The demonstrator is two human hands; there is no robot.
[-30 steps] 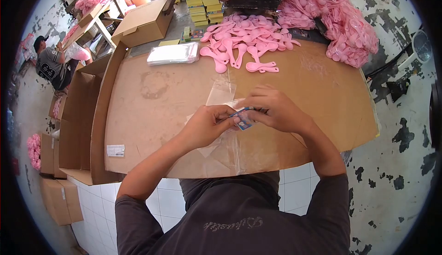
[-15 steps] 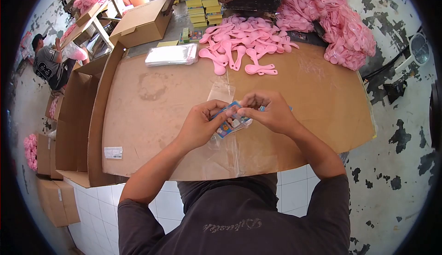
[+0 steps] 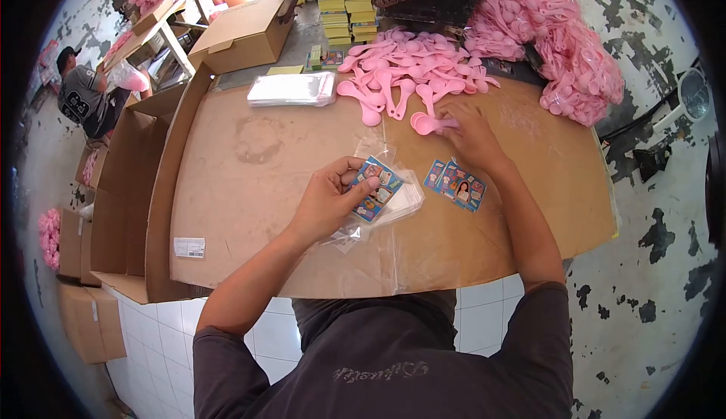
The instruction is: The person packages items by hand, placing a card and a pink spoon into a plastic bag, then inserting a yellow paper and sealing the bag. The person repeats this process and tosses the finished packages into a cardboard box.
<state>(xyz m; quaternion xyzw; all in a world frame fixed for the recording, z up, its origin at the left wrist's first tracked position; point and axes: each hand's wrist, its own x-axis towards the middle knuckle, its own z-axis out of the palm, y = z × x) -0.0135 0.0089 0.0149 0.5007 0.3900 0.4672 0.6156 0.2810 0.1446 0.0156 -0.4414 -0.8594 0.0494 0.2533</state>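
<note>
My left hand (image 3: 333,192) is closed on a blue printed card (image 3: 376,190), thumb on its face. Under the card lies a small stack of clear plastic bags (image 3: 406,201). My right hand (image 3: 470,133) grips the handle end of a pink spoon (image 3: 427,124) at the front of the spoon pile; a second bowl shows right beside it, and my fingertips are partly hidden. Several similar blue cards (image 3: 458,185) lie overlapping on the cardboard tabletop (image 3: 302,260), just below my right wrist.
A heap of loose pink spoons (image 3: 401,67) sits at the back, with bagged spoons (image 3: 578,71) to its right. Left of the heap are a stack of clear bags (image 3: 291,89) and piled card bundles (image 3: 333,10). An open carton (image 3: 132,192) borders the left edge. Another person (image 3: 85,94) sits far left.
My right hand has left the card in my left hand and moved up to the pink spoons, gripping one. The cards on the tabletop are now uncovered. My left hand still holds its card.
</note>
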